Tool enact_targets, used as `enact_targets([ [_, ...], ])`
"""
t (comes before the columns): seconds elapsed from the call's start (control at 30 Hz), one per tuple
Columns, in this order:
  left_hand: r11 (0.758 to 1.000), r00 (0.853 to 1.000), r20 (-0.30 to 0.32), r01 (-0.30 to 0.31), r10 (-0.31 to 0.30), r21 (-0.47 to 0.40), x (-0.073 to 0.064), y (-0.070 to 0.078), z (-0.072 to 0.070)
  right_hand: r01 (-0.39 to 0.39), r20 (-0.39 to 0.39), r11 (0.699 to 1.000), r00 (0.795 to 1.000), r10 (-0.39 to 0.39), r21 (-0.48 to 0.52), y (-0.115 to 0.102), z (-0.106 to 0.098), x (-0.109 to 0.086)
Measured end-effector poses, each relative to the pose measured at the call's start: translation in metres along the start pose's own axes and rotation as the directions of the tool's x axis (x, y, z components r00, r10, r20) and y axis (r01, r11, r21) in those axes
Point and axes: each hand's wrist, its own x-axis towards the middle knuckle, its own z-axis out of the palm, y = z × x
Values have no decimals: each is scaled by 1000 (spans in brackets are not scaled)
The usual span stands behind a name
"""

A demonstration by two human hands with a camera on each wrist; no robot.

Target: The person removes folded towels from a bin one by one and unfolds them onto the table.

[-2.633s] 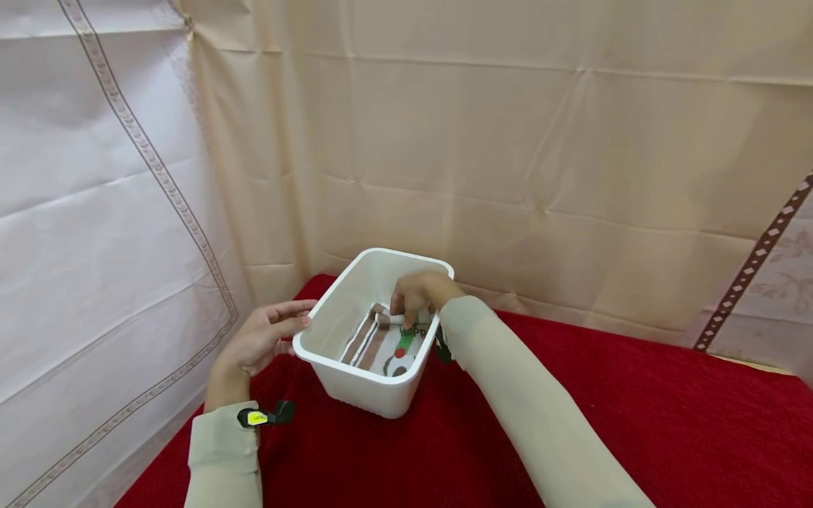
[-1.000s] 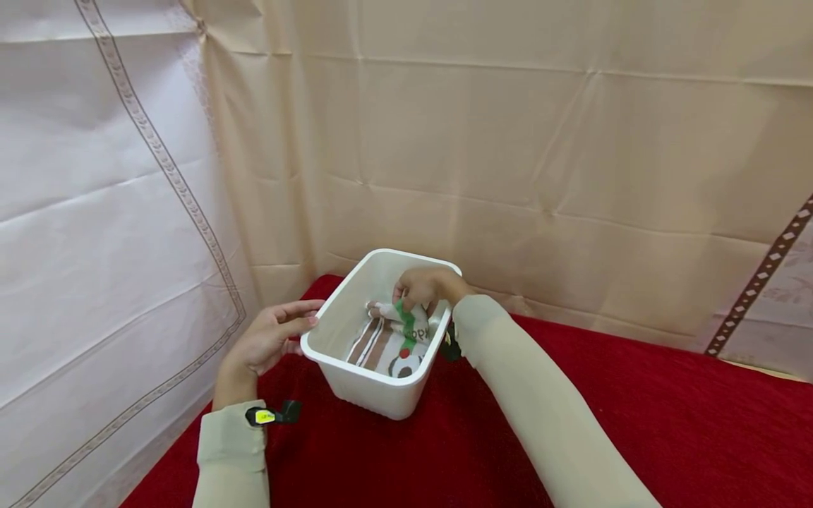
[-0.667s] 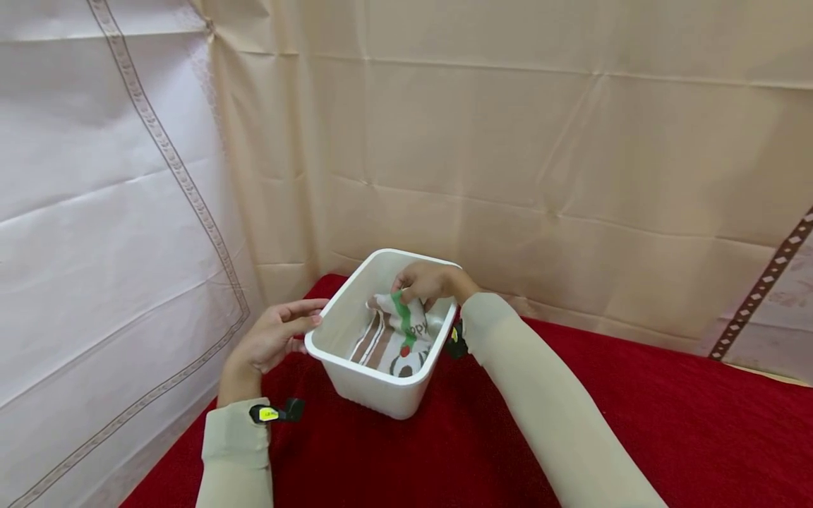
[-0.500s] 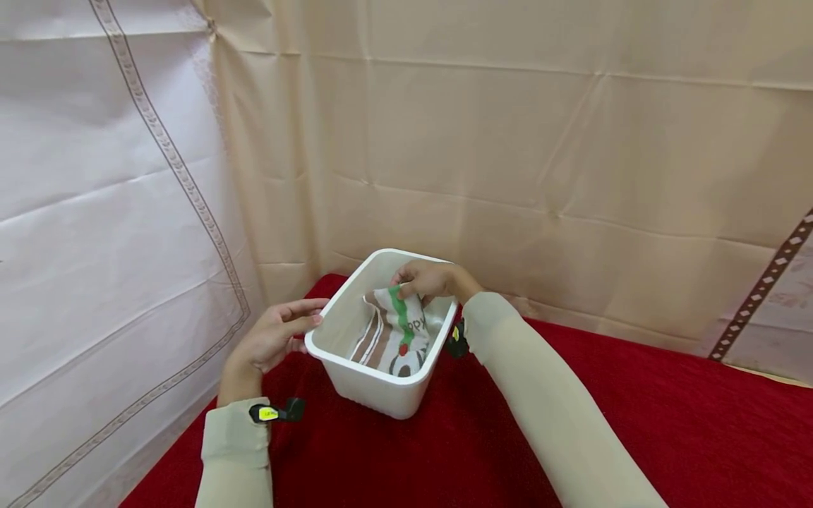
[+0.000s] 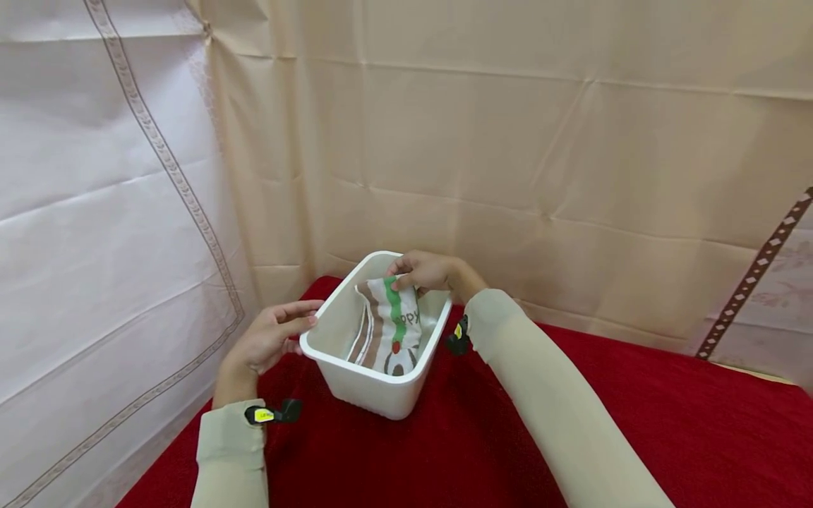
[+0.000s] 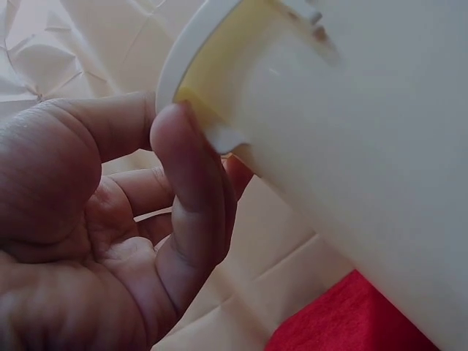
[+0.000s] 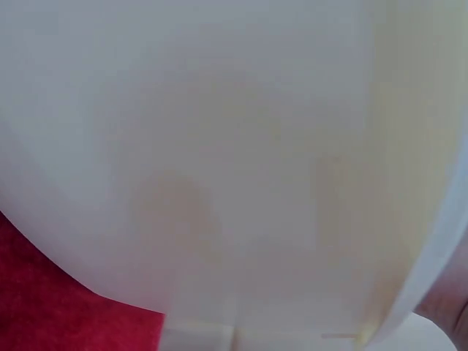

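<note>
A white plastic tub (image 5: 375, 395) stands on the red cloth in the head view. My left hand (image 5: 269, 339) pinches its left rim between thumb and fingers; the left wrist view shows the fingertips (image 6: 179, 135) at that rim. Inside the tub is a small towel (image 5: 381, 317) with brown and white stripes, a green wavy band, dark lettering and a red dot. My right hand (image 5: 425, 271) reaches over the far right rim and pinches the towel's upper edge, which is raised while its lower end stays down in the tub. The tub's wall (image 7: 219, 146) fills most of the right wrist view.
The red cloth (image 5: 635, 402) covers the table and extends to the right. A beige curtain (image 5: 508, 141) hangs close behind the tub, and a white patterned one (image 5: 95, 247) stands at the left.
My right hand has lifted the towel's far edge up from the tub's floor, so more of its printed face shows. The left hand has kept its hold on the rim.
</note>
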Motion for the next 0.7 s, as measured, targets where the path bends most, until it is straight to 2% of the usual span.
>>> enact_targets([
  [0.3, 1000, 1000, 2, 2, -2, -13, 2, 0, 2, 39, -30, 998, 999, -37, 39, -8, 3, -14],
  [0.43, 1000, 1000, 23, -3, 3, -9, 3, 0, 4, 49, -58, 997, 997, -46, 52, -10, 4, -22],
  [0.7, 1000, 999, 31, -12, 12, -7, 0, 1, 1, 99, -34, 995, 995, -99, 9, -23, 6, -34],
])
